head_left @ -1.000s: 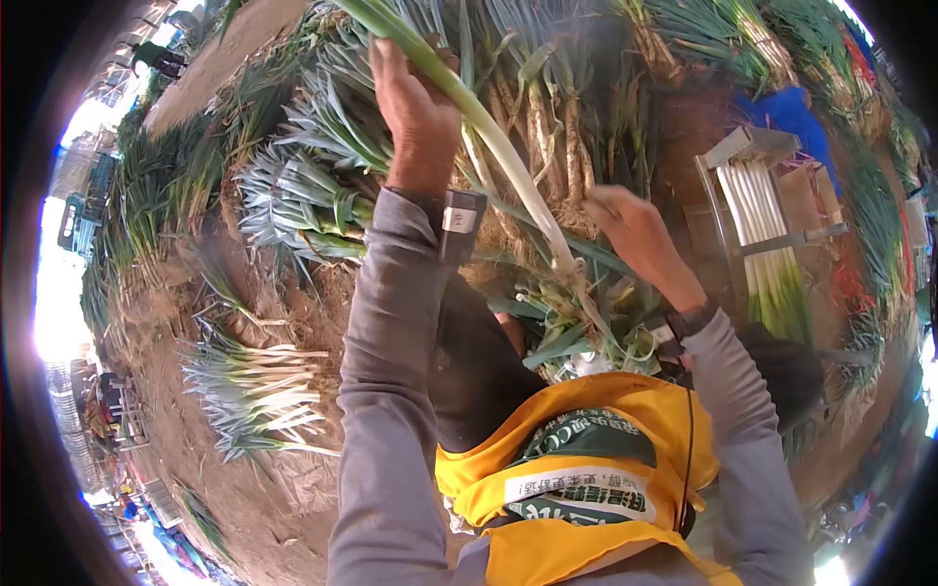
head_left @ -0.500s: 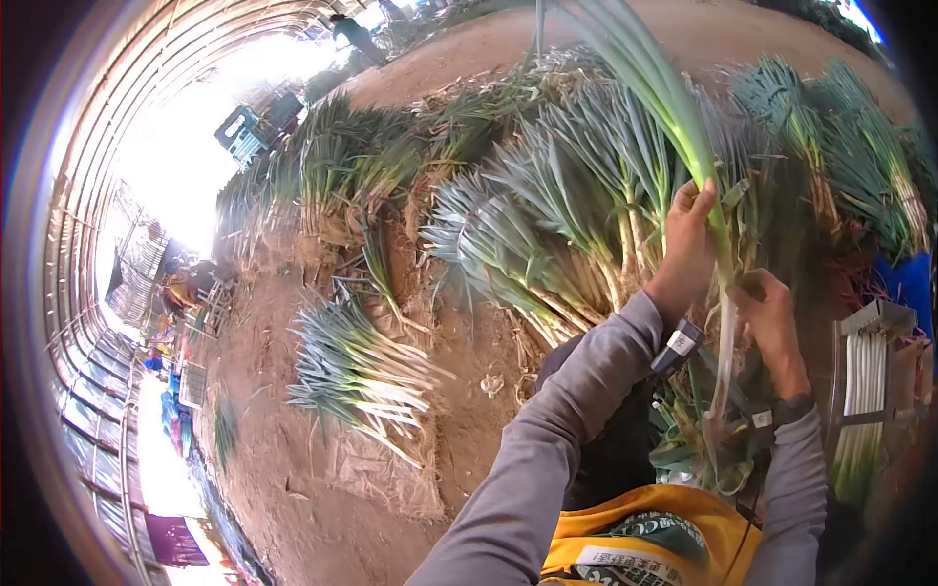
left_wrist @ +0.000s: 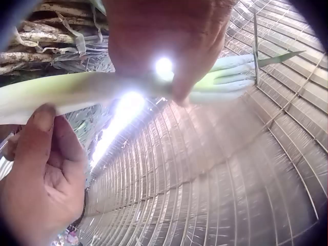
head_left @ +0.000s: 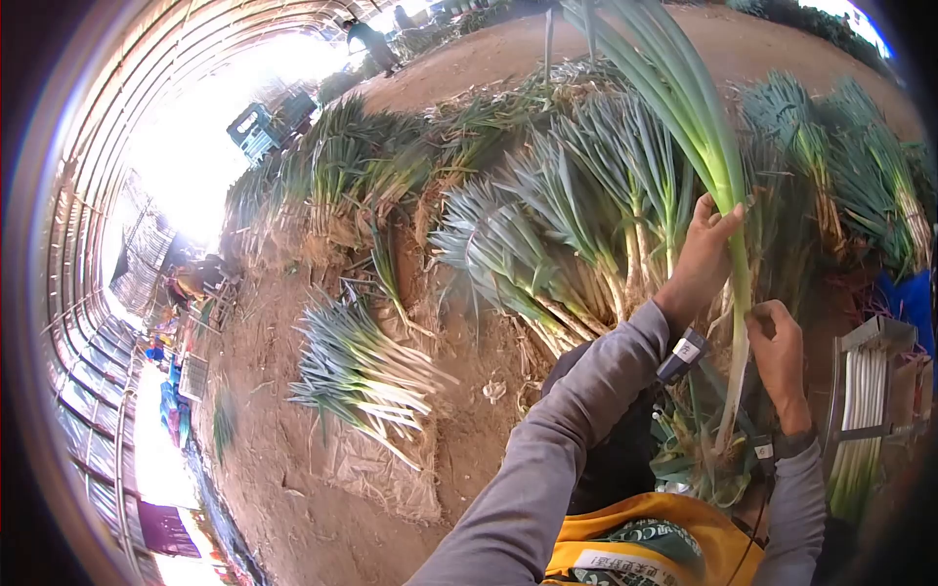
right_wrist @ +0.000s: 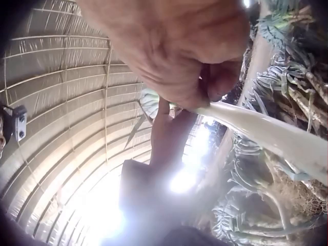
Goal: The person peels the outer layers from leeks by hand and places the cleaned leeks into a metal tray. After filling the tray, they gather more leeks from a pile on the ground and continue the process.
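My left hand (head_left: 705, 249) grips a long leek (head_left: 731, 181) where its green leaves meet the pale stem. The leaves fan up and away, and the white end points down toward my lap. Lower on the stem, my right hand (head_left: 779, 361) has curled fingers, with thumb and fingertips pinching at its side. In the left wrist view the right thumb lies along the edge of the leek (left_wrist: 56, 89). The right wrist view has the white stem (right_wrist: 266, 125) running out from under the right hand; its fingertips are partly hidden there.
Bundles of unpeeled leeks (head_left: 576, 186) stand ahead of me. Cleaned leeks (head_left: 391, 381) lie on sacking at the left. At the right, a metal rack (head_left: 879, 334) holds white-stemmed leeks. Leafy scraps (head_left: 684, 449) gather below my hands. A person (head_left: 369, 44) is far off.
The head view has swung left, bringing in the cleaned leeks and the arched roof. The leek now stands more upright, and the right hand has come from apart to its stem.
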`<state>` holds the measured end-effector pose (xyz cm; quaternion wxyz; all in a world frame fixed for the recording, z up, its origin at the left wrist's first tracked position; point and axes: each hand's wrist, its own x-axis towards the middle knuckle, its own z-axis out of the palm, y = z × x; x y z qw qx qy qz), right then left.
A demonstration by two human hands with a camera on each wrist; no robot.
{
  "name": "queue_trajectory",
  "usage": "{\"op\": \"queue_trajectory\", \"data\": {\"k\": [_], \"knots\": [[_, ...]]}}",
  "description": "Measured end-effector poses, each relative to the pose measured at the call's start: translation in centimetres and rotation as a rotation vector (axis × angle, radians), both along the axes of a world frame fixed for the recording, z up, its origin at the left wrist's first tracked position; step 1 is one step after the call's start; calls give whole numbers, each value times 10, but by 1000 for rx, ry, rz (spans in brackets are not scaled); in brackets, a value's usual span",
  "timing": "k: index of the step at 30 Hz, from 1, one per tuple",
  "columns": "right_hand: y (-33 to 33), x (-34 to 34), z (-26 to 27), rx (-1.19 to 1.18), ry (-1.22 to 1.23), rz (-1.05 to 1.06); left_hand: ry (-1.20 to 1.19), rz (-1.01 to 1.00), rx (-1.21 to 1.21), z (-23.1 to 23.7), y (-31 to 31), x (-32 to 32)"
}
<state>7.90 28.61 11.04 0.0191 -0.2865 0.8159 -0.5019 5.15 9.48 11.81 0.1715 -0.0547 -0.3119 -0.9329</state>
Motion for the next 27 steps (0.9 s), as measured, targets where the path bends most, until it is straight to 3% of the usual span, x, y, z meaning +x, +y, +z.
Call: {"op": "queue_trajectory", "data": {"k": [7,9,11,13,15,17,19,21,24,27], "knots": [[4,15,-8,146,477,182,3,66,-22,5,7,2],[3,18,-6,101,429,162,8,98,-34,3,4,2],[1,18,4,-23,565,144,8,118,-46,2,4,0],[6,19,0,-19,489,178,10,163,-16,5,1,-1],[11,22,-4,33,182,302,1,226,-8,10,-5,-1],[15,25,-11,1,127,311,2,239,2,8,-22,-2],[20,34,3,-132,-324,276,-47,286,-2,9,-37,-1],[22,39,6,-180,-335,268,34,350,-105,8,-53,-3],[27,49,14,-73,-481,341,32,525,-143,-7,-81,-18],[39,57,-19,-63,-424,329,-14,615,-99,-27,-106,-27]]}}
